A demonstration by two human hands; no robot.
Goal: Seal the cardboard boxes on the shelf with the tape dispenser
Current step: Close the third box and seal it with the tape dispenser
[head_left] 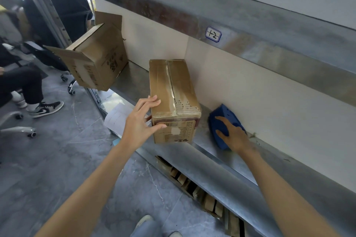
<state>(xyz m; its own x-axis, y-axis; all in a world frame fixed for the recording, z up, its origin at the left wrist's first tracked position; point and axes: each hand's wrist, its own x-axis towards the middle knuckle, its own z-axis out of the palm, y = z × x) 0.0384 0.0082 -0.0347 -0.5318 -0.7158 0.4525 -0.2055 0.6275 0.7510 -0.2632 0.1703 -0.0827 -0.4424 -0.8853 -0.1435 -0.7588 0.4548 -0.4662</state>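
A closed cardboard box [171, 90] stands on the metal shelf [210, 146], with clear tape along its top seam. My left hand [142, 121] touches its near left corner, fingers spread and fairly straight. Right of the box lies the blue tape dispenser [223, 117] against the back wall. My right hand [233, 136] lies over the dispenser, fingers wrapped onto it. A second cardboard box [96, 57] sits at the shelf's left end, tilted, with its flaps open.
A shelf beam [250, 31] with a "1-2" label [213, 34] hangs overhead. Flattened cardboard [202, 196] is stored on the level below. A sheet of paper [117, 117] lies left of the shelf. People sit on wheeled chairs [69, 81] at the left on the grey floor.
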